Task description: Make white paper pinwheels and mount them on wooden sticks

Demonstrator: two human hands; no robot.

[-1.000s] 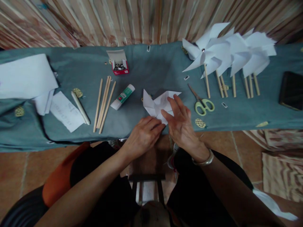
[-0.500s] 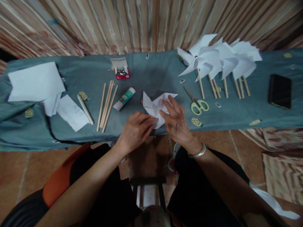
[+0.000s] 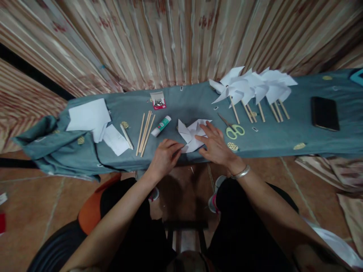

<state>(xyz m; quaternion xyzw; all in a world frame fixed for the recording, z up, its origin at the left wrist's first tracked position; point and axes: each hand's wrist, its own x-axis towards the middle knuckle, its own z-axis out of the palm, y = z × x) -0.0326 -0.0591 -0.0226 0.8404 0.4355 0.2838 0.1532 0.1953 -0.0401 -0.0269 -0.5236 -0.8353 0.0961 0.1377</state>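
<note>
Near frame centre, the paper (image 3: 190,139) is lying partly folded, unmounted. The left hand (image 3: 165,156) is pinching its lower-left edge; the right hand (image 3: 217,146) is pressing it, fingers loosely spread. Bare sticks (image 3: 145,132) are lying left of centre; assembled pinwheels (image 3: 249,88), upper right.

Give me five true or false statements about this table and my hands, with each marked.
1. The right hand touches the folded white paper. True.
2. The glue stick lies left of the scissors. True.
3. A bracelet is on the left wrist. False: the bracelet is on the right.
4. The box is shut. False: the red box stands open.
5. The glue stick lies between the loose wooden sticks and the folded white paper. True.
</note>
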